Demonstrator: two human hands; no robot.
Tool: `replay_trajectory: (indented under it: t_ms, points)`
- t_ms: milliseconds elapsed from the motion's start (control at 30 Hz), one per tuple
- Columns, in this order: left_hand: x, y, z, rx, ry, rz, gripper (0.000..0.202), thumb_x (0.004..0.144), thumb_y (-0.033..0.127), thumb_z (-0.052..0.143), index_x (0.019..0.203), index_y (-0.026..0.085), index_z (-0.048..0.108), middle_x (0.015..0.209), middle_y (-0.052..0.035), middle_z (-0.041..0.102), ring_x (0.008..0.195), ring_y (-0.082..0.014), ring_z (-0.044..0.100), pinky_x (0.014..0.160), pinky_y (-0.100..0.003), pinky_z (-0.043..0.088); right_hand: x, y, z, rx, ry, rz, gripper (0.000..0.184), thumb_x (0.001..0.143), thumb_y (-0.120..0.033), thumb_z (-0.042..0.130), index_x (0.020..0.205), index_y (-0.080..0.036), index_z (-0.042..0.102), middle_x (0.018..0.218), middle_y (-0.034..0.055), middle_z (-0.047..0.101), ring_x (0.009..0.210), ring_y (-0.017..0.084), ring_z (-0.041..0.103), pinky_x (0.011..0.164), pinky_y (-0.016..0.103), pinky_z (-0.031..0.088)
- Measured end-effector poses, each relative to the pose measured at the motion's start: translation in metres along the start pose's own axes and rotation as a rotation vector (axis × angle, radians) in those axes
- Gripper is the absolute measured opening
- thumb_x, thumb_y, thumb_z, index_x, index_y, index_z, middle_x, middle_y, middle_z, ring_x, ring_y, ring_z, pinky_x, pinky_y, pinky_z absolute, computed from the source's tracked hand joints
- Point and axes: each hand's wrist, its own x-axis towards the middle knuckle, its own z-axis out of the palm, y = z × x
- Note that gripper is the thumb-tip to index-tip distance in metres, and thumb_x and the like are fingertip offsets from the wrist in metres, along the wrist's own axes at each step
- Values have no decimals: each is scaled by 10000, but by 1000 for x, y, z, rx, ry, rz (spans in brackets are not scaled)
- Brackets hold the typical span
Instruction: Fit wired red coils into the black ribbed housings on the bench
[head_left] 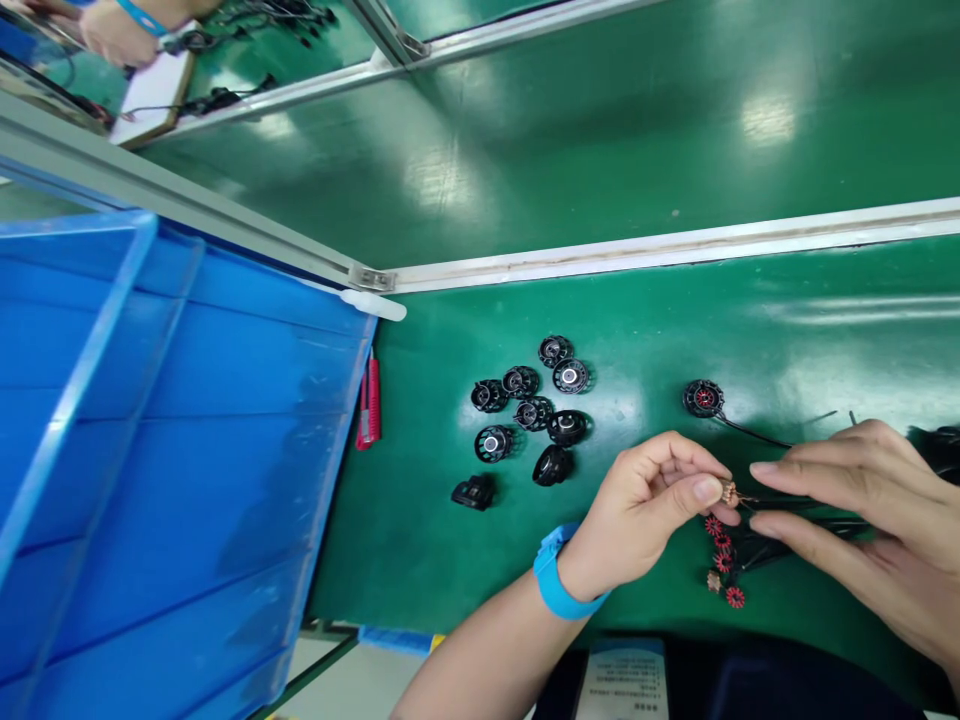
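My left hand (pixel 660 490), with a blue wristband, pinches a small copper-wound motor stator (pixel 730 493) between thumb and fingertips. Thin wires run from it to the right. Just right of it is my right hand (pixel 862 500), thumb and fingers apart around the wires, with no clear grip. Below the hands lie several red and copper stators (pixel 722 562) on black cables (pixel 772 550). A round black housing (pixel 703 398) with a red stator inside and a cable attached rests above them. Left of my hands are several loose black round housings (pixel 533 412).
A large blue plastic bin (pixel 180 450) stands at the left, beside a red utility knife (pixel 369 402). A white metal rail (pixel 675 247) crosses the green table (pixel 420 570). Beyond it, a person's hand (pixel 124 35) is near black cables (pixel 247 30).
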Motion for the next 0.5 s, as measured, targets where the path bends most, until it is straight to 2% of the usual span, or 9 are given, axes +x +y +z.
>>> replay_trajectory:
  t_ms: [200, 500]
  points:
    - [0, -1, -1, -34, -7, 32, 301, 890, 401, 880, 936, 156, 711, 825, -30, 760, 770, -138, 775, 787, -244, 630, -2, -9, 5, -40, 57, -34, 323, 945, -108, 769, 1228, -256, 721, 1012, -11, 723, 833, 135, 633, 785, 343, 495]
    - [-1, -3, 1, -31, 4, 28, 339, 867, 435, 894, 923, 154, 715, 832, -50, 777, 782, -164, 779, 810, -285, 637, 3, -13, 6, -35, 73, -14, 210, 965, -76, 716, 1084, -247, 734, 931, -17, 721, 774, 127, 630, 743, 340, 487]
